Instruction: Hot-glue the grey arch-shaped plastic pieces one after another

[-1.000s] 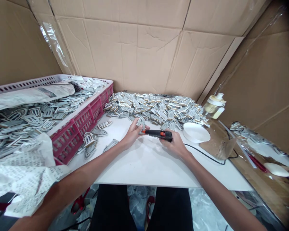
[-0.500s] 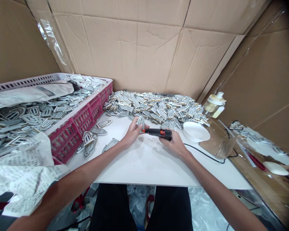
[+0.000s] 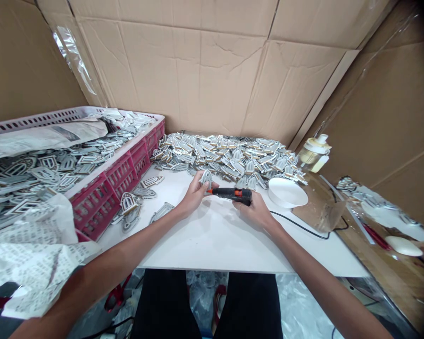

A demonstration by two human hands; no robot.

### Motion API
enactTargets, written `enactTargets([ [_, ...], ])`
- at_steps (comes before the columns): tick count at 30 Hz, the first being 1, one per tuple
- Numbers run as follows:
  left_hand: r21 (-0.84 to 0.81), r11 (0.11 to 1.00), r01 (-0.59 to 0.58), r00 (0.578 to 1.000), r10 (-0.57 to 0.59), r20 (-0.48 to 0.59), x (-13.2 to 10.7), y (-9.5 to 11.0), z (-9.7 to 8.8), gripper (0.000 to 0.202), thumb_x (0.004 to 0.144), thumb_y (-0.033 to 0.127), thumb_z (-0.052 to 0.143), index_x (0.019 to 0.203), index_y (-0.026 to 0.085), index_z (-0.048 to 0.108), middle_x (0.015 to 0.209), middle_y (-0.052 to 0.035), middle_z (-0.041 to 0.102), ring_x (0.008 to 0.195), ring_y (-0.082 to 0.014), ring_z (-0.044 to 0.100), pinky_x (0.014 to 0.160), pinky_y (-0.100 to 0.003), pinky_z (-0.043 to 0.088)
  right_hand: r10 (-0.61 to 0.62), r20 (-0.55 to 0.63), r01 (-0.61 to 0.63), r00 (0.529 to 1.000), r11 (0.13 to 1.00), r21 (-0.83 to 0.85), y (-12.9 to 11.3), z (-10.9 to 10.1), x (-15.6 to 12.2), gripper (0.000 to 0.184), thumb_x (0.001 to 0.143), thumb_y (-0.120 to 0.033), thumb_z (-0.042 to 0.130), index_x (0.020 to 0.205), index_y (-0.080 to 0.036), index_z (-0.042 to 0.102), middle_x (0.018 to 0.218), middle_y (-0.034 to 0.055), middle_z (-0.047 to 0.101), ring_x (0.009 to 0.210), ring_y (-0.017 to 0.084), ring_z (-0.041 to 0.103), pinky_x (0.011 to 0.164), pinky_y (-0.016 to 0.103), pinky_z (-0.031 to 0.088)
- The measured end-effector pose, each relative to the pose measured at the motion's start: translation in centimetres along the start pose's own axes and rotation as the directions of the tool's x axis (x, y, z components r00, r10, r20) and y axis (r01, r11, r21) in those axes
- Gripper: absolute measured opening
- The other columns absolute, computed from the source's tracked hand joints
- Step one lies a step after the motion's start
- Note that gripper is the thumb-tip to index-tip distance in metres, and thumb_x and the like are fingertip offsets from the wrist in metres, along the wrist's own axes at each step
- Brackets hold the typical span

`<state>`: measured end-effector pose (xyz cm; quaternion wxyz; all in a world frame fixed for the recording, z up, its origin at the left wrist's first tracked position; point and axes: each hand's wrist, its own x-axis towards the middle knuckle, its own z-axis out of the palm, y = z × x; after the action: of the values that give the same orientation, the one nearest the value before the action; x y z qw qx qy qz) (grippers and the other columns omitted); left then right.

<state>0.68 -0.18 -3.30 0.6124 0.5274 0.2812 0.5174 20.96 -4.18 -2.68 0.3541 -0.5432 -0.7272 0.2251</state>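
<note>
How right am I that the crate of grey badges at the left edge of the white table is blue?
Not quite: the crate is red with a pale rim, not blue, as the head view shows. The rest stands: it holds grey badges at the left edge of the white table.

Your left hand [image 3: 194, 195] held a grey arched badge [image 3: 207, 180], your right hand [image 3: 256, 212] a black-and-orange tool [image 3: 231, 193], over the white worktop [image 3: 212, 245].
</note>
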Motion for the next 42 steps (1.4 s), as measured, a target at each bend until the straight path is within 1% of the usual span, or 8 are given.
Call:
enactTargets([
  [9, 0.183, 0.962, -0.202, 0.978, 0.189, 0.083, -0.1, 0.5, 0.0, 0.032, 0.082, 0.039, 0.054, 0.106, 0.019, 0.049, 0.091, -0.0061, 0.063, 0.089, -0.0176, 0.059, 0.084, -0.031, 0.044, 0.067, 0.132, -0.089, 0.989, 0.982, 0.168, -0.1, -0.4, 0.0, 0.015, 0.072, -0.028, 0.056, 0.079, -0.015, 0.058, 0.064, -0.0016, 0.051, 0.059, 0.012, 0.044, 0.055, 0.024, 0.035],
  [14, 0.064, 0.972, -0.226, 0.974, 0.224, 0.04, 0.3, 1.9, -0.4, 0.031, 0.082, 0.034, 0.054, 0.109, 0.021, 0.044, 0.092, -0.0055, 0.064, 0.094, -0.0177, 0.06, 0.085, -0.033, 0.046, 0.027, 0.148, -0.053, 0.989, 0.984, 0.172, -0.2, -0.8, 0.1, 0.021, 0.071, -0.031, 0.058, 0.083, -0.014, 0.059, 0.071, -0.0001, 0.055, 0.064, 0.013, 0.048, 0.059, 0.025, 0.037],
  [17, -0.081, 0.982, -0.17, 0.985, 0.167, -0.047, 0.7, 2.7, -0.8, 0.03, 0.081, 0.03, 0.057, 0.107, 0.022, 0.043, 0.088, -0.0042, 0.066, 0.093, -0.0178, 0.062, 0.086, -0.036, 0.047, 0.041, 0.083, -0.055, 0.996, 0.982, 0.18, -0.6, -1.2, 0.2, 0.028, 0.072, -0.037, 0.058, 0.086, -0.013, 0.061, 0.07, 0.0009, 0.055, 0.063, 0.014, 0.048, 0.059, 0.026, 0.038],
  [21, -0.224, 0.969, -0.1, 0.989, 0.073, -0.126, 1.0, 2.9, -1.1, 0.025, 0.082, 0.025, 0.056, 0.103, 0.021, 0.044, 0.085, -0.0035, 0.067, 0.091, -0.0181, 0.064, 0.088, -0.04, 0.046, -0.039, -0.015, 0.039, 0.999, 0.999, 0.003, -0.5, -1.3, 0.3, 0.027, 0.069, -0.03, 0.06, 0.091, -0.015, 0.064, 0.089, 0.0053, 0.058, 0.079, 0.019, 0.053, 0.071, 0.03, 0.04],
  [26, -0.347, 0.937, -0.022, 0.99, -0.028, -0.137, 1.1, 2.7, -1.2, 0.012, 0.089, 0.026, 0.044, 0.098, 0.019, 0.044, 0.09, -0.0068, 0.068, 0.091, -0.019, 0.065, 0.093, -0.043, 0.044, -0.124, 0.013, 0.124, 0.992, 0.989, -0.079, 0.3, -0.5, 0.3, 0.036, 0.065, -0.022, 0.061, 0.101, -0.019, 0.062, 0.093, 0.0047, 0.058, 0.083, 0.019, 0.055, 0.074, 0.03, 0.042],
  [34, -0.54, 0.833, 0.119, 0.969, -0.216, -0.12, 1.4, 3.3, -1.4, 0.039, 0.09, 0.041, 0.033, 0.105, 0.01, 0.051, 0.105, -0.019, 0.063, 0.101, -0.0265, 0.061, 0.095, -0.044, 0.042, -0.149, 0.085, 0.15, 0.985, 0.989, 0.0, 1.3, -1.3, 0.4, 0.038, 0.067, -0.024, 0.065, 0.104, -0.02, 0.06, 0.101, 0.0063, 0.058, 0.082, 0.017, 0.057, 0.076, 0.032, 0.047],
  [38, -0.565, 0.813, 0.141, 0.963, -0.245, -0.112, 1.5, 3.0, -1.5, 0.043, 0.09, 0.045, 0.031, 0.105, 0.01, 0.051, 0.109, -0.02, 0.062, 0.102, -0.0265, 0.061, 0.092, -0.042, 0.044, -0.154, 0.008, 0.152, 0.988, 0.981, 0.118, -0.3, -1.7, 0.9, 0.026, 0.076, -0.029, 0.059, 0.099, -0.019, 0.06, 0.1, 0.0057, 0.06, 0.086, 0.015, 0.058, 0.083, 0.032, 0.046],
  [42, -0.545, 0.817, 0.189, 0.96, -0.271, -0.075, 1.3, 2.5, -0.9, 0.046, 0.09, 0.046, 0.03, 0.101, 0.009, 0.054, 0.108, -0.0188, 0.062, 0.098, -0.0246, 0.062, 0.089, -0.038, 0.046, -0.18, -0.03, 0.182, 0.983, 0.98, 0.08, -4.1, 0.5, 2.6, 0.03, 0.08, -0.038, 0.056, 0.103, -0.019, 0.056, 0.088, 0.0041, 0.06, 0.079, 0.015, 0.058, 0.075, 0.03, 0.047],
])
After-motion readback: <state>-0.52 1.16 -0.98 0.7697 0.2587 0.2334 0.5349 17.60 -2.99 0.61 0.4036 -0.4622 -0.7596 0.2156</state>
